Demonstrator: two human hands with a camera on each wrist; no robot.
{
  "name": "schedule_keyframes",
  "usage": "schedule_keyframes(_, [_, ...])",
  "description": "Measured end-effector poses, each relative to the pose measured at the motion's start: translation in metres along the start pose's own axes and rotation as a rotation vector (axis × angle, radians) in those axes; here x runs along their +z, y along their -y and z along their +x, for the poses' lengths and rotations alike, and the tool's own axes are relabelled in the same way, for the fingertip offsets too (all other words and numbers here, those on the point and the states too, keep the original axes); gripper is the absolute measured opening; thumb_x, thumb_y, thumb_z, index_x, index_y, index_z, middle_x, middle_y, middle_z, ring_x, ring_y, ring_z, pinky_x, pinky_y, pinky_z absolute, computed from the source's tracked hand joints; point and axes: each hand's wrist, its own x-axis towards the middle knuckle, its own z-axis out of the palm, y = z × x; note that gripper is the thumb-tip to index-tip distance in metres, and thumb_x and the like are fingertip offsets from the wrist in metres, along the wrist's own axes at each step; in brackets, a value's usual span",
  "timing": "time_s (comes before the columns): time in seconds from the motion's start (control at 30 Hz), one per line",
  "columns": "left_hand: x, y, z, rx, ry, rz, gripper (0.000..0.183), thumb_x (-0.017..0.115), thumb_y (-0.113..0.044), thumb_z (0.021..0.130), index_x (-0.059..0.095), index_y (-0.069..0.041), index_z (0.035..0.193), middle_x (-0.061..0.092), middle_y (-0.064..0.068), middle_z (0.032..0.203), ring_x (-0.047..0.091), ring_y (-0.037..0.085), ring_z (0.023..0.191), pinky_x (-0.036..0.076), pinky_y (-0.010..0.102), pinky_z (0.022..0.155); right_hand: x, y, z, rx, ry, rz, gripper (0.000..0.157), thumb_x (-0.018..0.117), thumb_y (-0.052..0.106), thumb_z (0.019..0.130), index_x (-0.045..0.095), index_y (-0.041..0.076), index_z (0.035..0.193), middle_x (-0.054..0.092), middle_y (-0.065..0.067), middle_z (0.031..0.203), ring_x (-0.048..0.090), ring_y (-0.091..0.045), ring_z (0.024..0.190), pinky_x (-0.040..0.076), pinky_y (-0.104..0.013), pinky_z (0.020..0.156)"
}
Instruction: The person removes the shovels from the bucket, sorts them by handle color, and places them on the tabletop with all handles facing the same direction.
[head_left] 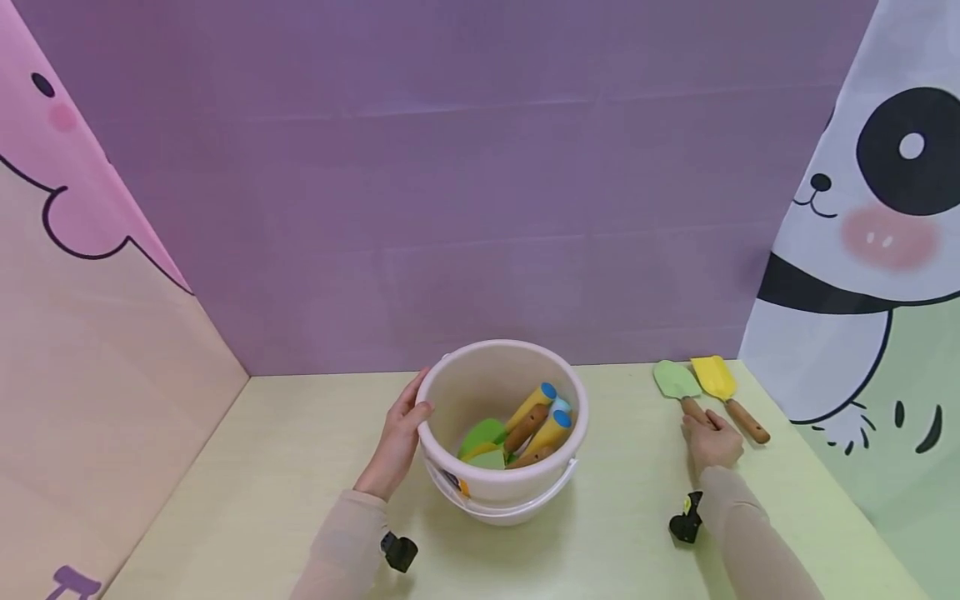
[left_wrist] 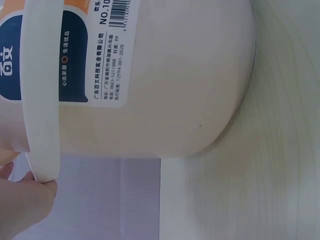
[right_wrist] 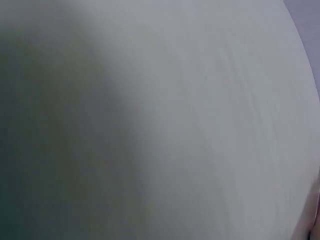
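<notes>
A pale pink bucket stands on the table, tilted slightly toward me. My left hand holds its left rim, thumb over the edge and fingers along the outside; the left wrist view shows that hand beside the white bucket handle. Inside lie several toy tools with brown and yellow handles and green heads. At the right, my right hand grips the wooden handle of a light green toy shovel. Its fingertips are partly hidden. Just beside it lies a yellow toy shovel.
Pale wood-look table runs back to a purple wall. A pink cartoon panel bounds the left side, and a panda panel the right. Mostly blurred tabletop fills the right wrist view.
</notes>
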Motion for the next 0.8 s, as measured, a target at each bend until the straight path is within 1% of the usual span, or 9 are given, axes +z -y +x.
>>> schedule_keyframes(0.13, [0.0,-0.001,-0.002,-0.013,0.003,-0.005,0.058,0.041,-0.01,0.09,0.025,-0.014,0.146,0.028,0.007,0.148,0.039,0.011,0.12,0.035,0.031,0.1,-0.001,-0.001,0.003,0.007,0.026,0.009,0.065,0.064,0.028,0.083,0.038,0.007,0.14,0.038,-0.015,0.142,0.036,-0.027,0.129,0.029,-0.036,0.108])
schedule_keyframes(0.23, [0.001,-0.002,-0.002,-0.013,0.003,-0.005,0.059,0.041,-0.01,0.089,0.024,-0.013,0.146,0.028,0.007,0.148,0.038,0.013,0.121,0.035,0.033,0.1,-0.003,-0.001,0.004,0.015,0.054,0.019,0.069,0.064,0.029,0.083,0.035,0.007,0.141,0.036,-0.015,0.144,0.036,-0.025,0.128,0.031,-0.035,0.107])
schedule_keyframes(0.33, [0.002,-0.002,-0.002,-0.012,-0.005,-0.007,0.059,0.041,-0.01,0.089,0.025,-0.013,0.145,0.029,0.007,0.148,0.037,0.016,0.122,0.033,0.038,0.102,-0.005,0.0,0.003,0.018,0.077,0.023,0.071,0.065,0.029,0.083,0.033,0.007,0.142,0.035,-0.015,0.144,0.035,-0.024,0.128,0.031,-0.035,0.107])
schedule_keyframes(0.4, [0.002,-0.001,-0.001,-0.01,-0.005,-0.006,0.059,0.041,-0.01,0.089,0.024,-0.012,0.146,0.029,0.007,0.148,0.037,0.016,0.122,0.033,0.038,0.101,-0.007,0.001,0.003,0.014,0.093,0.032,0.071,0.065,0.028,0.083,0.032,0.007,0.142,0.034,-0.015,0.145,0.034,-0.024,0.128,0.03,-0.035,0.107])
schedule_keyframes(0.5, [0.003,-0.001,-0.001,-0.005,-0.006,-0.005,0.059,0.041,-0.01,0.089,0.024,-0.011,0.146,0.028,0.008,0.148,0.038,0.015,0.12,0.034,0.037,0.101,-0.011,0.002,0.001,-0.02,0.11,-0.01,0.069,0.063,0.027,0.084,0.033,0.004,0.141,0.035,-0.018,0.143,0.033,-0.027,0.13,0.028,-0.037,0.108])
schedule_keyframes(0.63, [0.003,-0.001,0.0,-0.002,-0.008,-0.002,0.06,0.041,-0.01,0.089,0.023,-0.01,0.146,0.027,0.009,0.148,0.039,0.014,0.12,0.035,0.036,0.099,-0.018,0.004,-0.003,-0.101,0.125,-0.117,0.066,0.06,0.028,0.086,0.035,-0.002,0.138,0.037,-0.024,0.139,0.034,-0.033,0.127,0.027,-0.042,0.108])
schedule_keyframes(0.7, [0.003,-0.001,0.0,0.003,-0.008,0.0,0.06,0.041,-0.009,0.089,0.023,-0.009,0.146,0.028,0.01,0.148,0.039,0.015,0.119,0.036,0.037,0.099,-0.02,0.006,-0.005,-0.133,0.13,-0.153,0.063,0.058,0.027,0.087,0.037,-0.004,0.137,0.04,-0.024,0.136,0.036,-0.032,0.123,0.033,-0.037,0.103])
schedule_keyframes(0.77, [0.003,-0.001,0.0,0.001,-0.015,0.0,0.06,0.041,-0.009,0.088,0.024,-0.01,0.145,0.029,0.009,0.148,0.039,0.016,0.119,0.036,0.037,0.098,-0.023,0.007,-0.006,-0.183,0.137,-0.183,0.061,0.058,0.026,0.087,0.039,-0.008,0.134,0.042,-0.026,0.132,0.039,-0.032,0.118,0.04,-0.029,0.093])
schedule_keyframes(0.8, [0.003,-0.001,0.0,0.003,-0.014,-0.002,0.06,0.042,-0.009,0.088,0.024,-0.01,0.145,0.029,0.009,0.148,0.039,0.017,0.12,0.036,0.038,0.098,-0.024,0.008,-0.006,-0.204,0.138,-0.203,0.061,0.058,0.028,0.087,0.039,-0.009,0.133,0.043,-0.026,0.13,0.04,-0.031,0.116,0.041,-0.026,0.088])
